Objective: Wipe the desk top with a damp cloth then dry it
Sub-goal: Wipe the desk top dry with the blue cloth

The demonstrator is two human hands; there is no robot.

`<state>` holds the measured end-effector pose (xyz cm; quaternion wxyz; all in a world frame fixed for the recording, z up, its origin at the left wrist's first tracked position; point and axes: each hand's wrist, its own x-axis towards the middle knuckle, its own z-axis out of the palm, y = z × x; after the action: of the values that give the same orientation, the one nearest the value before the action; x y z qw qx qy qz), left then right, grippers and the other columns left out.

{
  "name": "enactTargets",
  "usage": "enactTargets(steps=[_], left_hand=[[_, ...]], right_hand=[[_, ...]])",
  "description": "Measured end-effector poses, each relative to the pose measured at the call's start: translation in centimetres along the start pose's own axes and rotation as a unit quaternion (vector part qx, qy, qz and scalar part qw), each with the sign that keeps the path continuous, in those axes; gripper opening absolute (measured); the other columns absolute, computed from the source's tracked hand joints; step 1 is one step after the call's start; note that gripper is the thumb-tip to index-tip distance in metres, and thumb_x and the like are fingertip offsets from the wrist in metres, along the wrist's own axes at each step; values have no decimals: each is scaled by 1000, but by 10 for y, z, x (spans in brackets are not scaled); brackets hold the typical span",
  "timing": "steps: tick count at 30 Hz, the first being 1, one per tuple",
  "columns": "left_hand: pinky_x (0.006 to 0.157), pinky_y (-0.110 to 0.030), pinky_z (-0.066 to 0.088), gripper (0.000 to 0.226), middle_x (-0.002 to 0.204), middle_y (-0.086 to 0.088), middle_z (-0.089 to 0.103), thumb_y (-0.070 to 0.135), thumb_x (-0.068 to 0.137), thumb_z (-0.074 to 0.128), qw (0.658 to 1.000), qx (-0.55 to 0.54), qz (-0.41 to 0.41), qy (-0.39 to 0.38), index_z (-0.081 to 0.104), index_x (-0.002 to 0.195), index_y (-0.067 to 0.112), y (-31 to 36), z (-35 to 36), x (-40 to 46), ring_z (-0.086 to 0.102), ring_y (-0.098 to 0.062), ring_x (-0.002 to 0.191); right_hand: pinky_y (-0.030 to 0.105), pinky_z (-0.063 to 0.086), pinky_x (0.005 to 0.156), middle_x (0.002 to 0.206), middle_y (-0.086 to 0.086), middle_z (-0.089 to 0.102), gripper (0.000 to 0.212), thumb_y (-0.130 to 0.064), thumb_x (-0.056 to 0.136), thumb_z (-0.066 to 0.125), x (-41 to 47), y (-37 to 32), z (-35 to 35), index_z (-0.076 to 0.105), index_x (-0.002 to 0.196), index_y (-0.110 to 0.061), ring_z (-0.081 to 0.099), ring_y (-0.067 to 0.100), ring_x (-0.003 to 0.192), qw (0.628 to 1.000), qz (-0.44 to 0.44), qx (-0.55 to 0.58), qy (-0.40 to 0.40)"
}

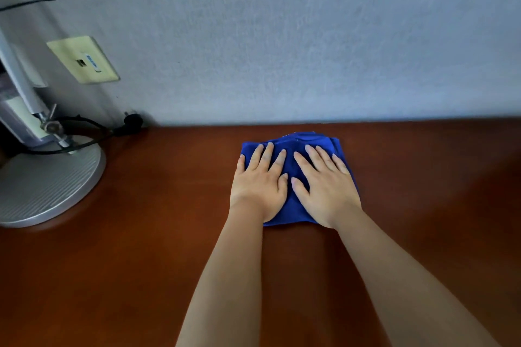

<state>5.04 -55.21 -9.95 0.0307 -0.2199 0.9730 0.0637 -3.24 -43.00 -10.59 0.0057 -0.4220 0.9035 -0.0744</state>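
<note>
A folded blue cloth (291, 166) lies on the reddish-brown desk top (146, 234), near the wall. My left hand (258, 180) lies flat on the cloth's left half, fingers straight and pointing toward the wall. My right hand (324, 186) lies flat on its right half, fingers spread a little. Both palms press down on the cloth side by side, thumbs almost touching. Much of the cloth is hidden under the hands.
A silver round lamp base (48, 186) with its arm stands at the desk's far left, a black cable (93, 132) running around it to a plug by the wall. A cream wall socket plate (83, 59) sits above. A grey wall (310, 51) borders the desk's far edge.
</note>
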Motion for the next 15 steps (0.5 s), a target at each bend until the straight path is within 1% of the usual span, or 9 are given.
enactTargets(steps=[3,5,10,15], left_hand=[[121,-43,-5,55,163,2,-8,39,103,15,1000,-3,-9,4,-1,154,29,-6,-4,29,-13,-15,148],[121,-43,-5,55,163,1,-7,39,103,16,1000,-3,-17,7,-1,154,29,-9,-6,46,-12,-16,148],[121,-43,-3,55,163,2,-5,39,103,17,1000,-4,-27,14,2,155,29,-15,-8,69,-10,-15,149],[121,-42,-4,55,163,1,-6,39,103,16,999,-2,-33,9,1,155,28,-13,-9,63,-10,-16,149]], right_hand=[[34,-3,120,162,-2,4,62,-52,97,14,33,8,0,11,153,-27,-2,13,148,1000,-7,-5,-7],[34,-3,120,162,-2,4,59,-49,99,21,53,12,1,12,153,-27,-2,13,148,1000,-11,-5,-9],[34,-3,120,162,-1,6,59,-49,99,24,78,17,1,14,153,-26,0,14,148,1000,-20,10,-4],[36,-3,120,162,0,5,60,-50,100,21,76,17,0,13,153,-26,-1,15,148,1000,-23,7,-12]])
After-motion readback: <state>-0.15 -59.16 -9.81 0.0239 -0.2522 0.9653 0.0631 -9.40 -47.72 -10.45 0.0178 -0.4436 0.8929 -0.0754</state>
